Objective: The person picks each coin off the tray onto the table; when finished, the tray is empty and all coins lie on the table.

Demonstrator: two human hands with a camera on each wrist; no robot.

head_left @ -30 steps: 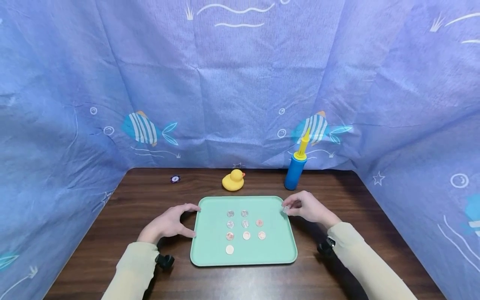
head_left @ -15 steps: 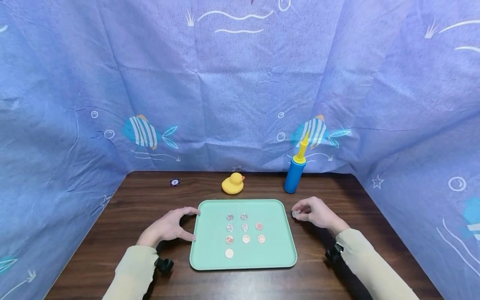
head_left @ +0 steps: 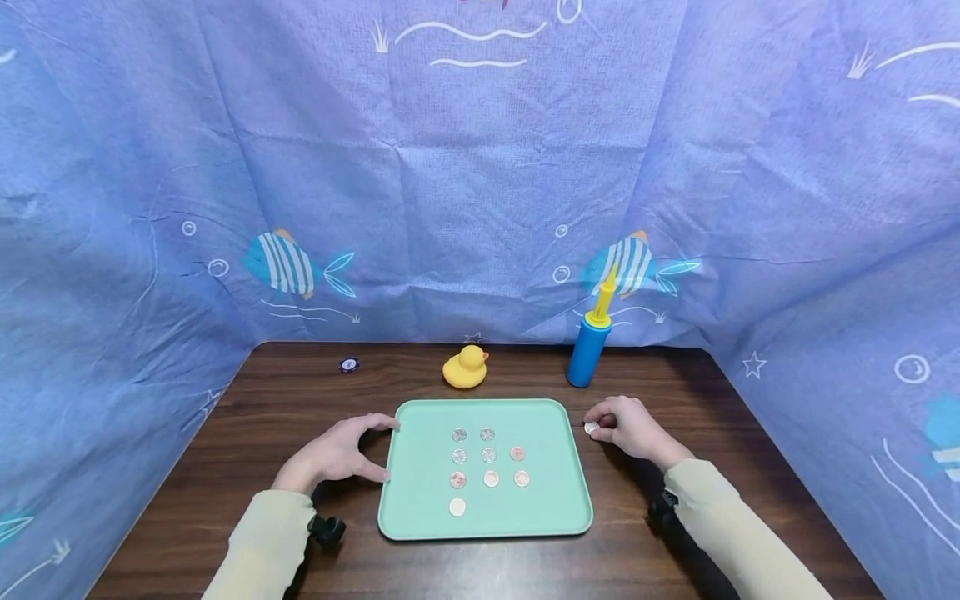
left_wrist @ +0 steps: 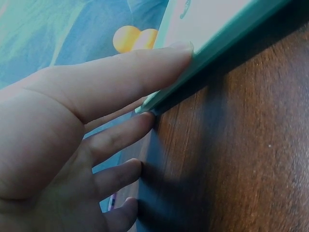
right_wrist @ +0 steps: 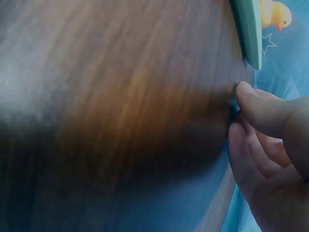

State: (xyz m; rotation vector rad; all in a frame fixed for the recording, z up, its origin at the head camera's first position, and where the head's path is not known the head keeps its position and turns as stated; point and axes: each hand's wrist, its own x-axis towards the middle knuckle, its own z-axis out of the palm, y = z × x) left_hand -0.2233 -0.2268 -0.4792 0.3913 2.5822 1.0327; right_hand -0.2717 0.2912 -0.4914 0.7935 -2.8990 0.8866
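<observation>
A pale green tray (head_left: 551,508) lies on the brown table with several coins spread over it, some silvery, such as one coin (head_left: 459,435), and some coppery, such as another coin (head_left: 517,453). At the tray's left edge is my left hand (head_left: 337,450), its thumb and a finger spread apart and touching the rim; in the left wrist view the thumb (left_wrist: 140,72) lies straight against it. Beyond the right rim, low over the table, my right hand (head_left: 630,425) pinches a silvery coin (head_left: 591,427) between thumb and fingertips. The fingers partly cover this coin in the right wrist view.
Behind the tray sits a yellow rubber duck (head_left: 465,367). A blue hand pump (head_left: 588,354) with a yellow top stands at the back right. A dark poker chip (head_left: 349,364) lies at the back left. A blue fish-print cloth (head_left: 480,192) hangs behind the table.
My right hand has moved right with the coin, from over the tray's right rim to the table beside it. My left hand stays at the left edge. The head view has tilted slightly.
</observation>
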